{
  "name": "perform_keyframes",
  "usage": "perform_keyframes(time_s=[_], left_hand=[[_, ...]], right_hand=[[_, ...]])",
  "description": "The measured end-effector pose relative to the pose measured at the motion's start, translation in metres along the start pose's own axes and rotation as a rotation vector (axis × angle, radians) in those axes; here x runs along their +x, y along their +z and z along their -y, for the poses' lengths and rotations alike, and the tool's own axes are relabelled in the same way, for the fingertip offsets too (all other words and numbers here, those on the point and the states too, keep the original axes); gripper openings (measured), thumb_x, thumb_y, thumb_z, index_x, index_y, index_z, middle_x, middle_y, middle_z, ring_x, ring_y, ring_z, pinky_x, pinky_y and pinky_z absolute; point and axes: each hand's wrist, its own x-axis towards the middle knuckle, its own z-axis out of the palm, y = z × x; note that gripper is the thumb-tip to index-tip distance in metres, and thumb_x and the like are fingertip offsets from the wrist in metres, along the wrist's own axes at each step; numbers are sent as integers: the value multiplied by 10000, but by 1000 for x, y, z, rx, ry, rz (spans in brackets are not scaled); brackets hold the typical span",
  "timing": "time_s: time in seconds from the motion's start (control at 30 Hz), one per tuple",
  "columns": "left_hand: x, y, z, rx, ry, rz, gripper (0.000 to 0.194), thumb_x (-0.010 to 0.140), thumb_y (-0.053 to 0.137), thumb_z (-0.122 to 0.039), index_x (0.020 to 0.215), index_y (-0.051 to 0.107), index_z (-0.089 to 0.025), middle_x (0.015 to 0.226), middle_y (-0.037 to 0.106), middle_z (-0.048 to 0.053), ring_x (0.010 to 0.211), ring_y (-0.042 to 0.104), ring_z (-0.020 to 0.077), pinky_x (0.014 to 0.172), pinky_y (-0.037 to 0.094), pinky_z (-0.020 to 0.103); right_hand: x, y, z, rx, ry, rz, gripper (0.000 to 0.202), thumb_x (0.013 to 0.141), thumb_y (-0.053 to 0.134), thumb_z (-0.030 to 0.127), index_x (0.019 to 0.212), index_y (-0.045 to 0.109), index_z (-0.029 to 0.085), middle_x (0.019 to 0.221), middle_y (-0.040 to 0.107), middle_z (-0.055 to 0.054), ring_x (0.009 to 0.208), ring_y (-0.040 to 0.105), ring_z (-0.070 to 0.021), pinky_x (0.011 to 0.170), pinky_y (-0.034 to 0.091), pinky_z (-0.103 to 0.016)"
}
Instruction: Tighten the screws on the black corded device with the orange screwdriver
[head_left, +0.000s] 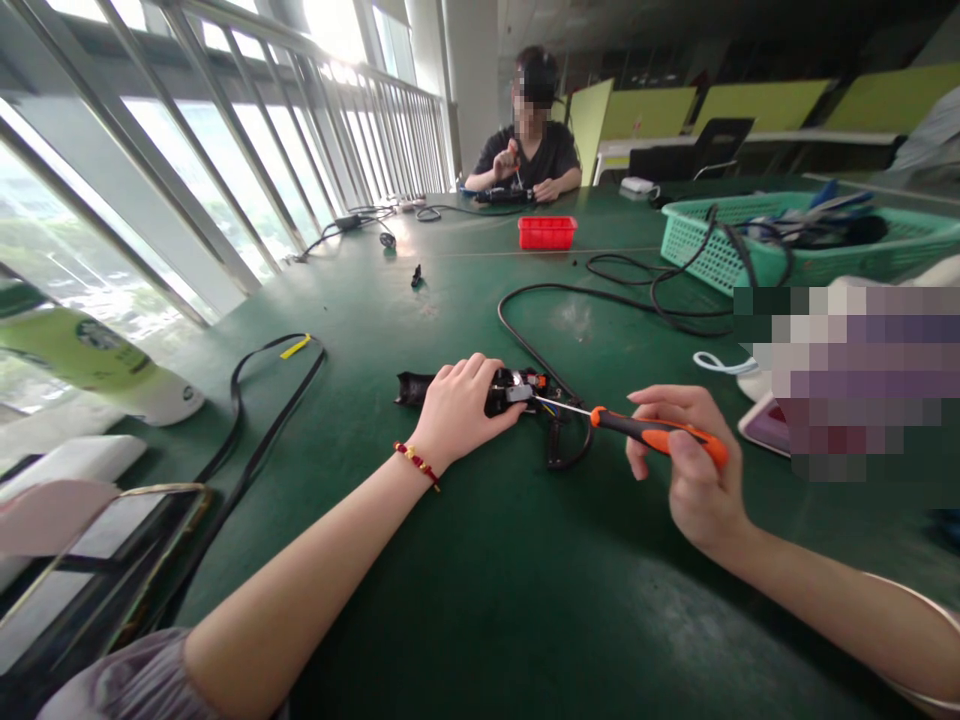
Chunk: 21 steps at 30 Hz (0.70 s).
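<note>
Green table (420, 610) beside a metal railing (375, 130) and bright windows; yellow-green partitions (765, 108) and a dark chair (724, 145) stand in the background. Centre: a slim black device (517, 392) lies on the table, its tubular end pointing left and its right part exposing a grey block, an orange-red piece and coloured wires. The left hand (459, 408), with a red beaded bracelet (417, 465) at the wrist, is laid over the device from above and grips it, fingers across the far side and thumb along the near side. The right hand (697, 475) grips the handle of an orange-and-black screwdriver (652, 432) between thumb and bent fingers. Its thin shaft slants leftward to the exposed part, the tip ending near the grey block; whether the two touch cannot be told. A black cable (555, 287) loops over the table beyond the device, toward a green basket (679, 245) of mixed items at the right. Farther back: a small black piece (417, 276), a red tray (547, 233) and, across the table, a seated person (555, 150) in dark clothing, handling a dark object. Left foreground: a green-and-white drink container (97, 360) and a black strap (255, 470) with a yellow tag (296, 347).
</note>
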Motion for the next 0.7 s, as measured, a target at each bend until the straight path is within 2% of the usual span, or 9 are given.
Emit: perform_keyframes(time_s=[0.2, 0.4, 0.7], left_hand=[[0, 0, 0, -1, 1, -1, 398, 806, 479, -497, 1053, 515, -187, 965, 577, 54, 880, 563, 224, 746, 408, 344], [0, 0, 0, 1, 1, -3, 400, 809, 479, -497, 1055, 517, -185, 971, 578, 57, 884, 562, 224, 753, 411, 346], [0, 0, 0, 13, -3, 0, 402, 808, 485, -497, 1060, 515, -184, 977, 576, 57, 897, 559, 226, 764, 407, 345]], right_hand=[[1, 4, 2, 41, 3, -115, 109, 842, 511, 289, 938, 532, 245, 715, 459, 18, 422, 458, -79, 337, 329, -250], [0, 4, 2, 29, 22, -174, 77, 845, 509, 279, 901, 526, 229, 786, 461, 12, 438, 483, -66, 334, 344, -232], [-1, -1, 0, -14, -6, -56, 75, 859, 505, 270, 842, 553, 215, 572, 451, 43, 403, 451, -90, 363, 329, -250]])
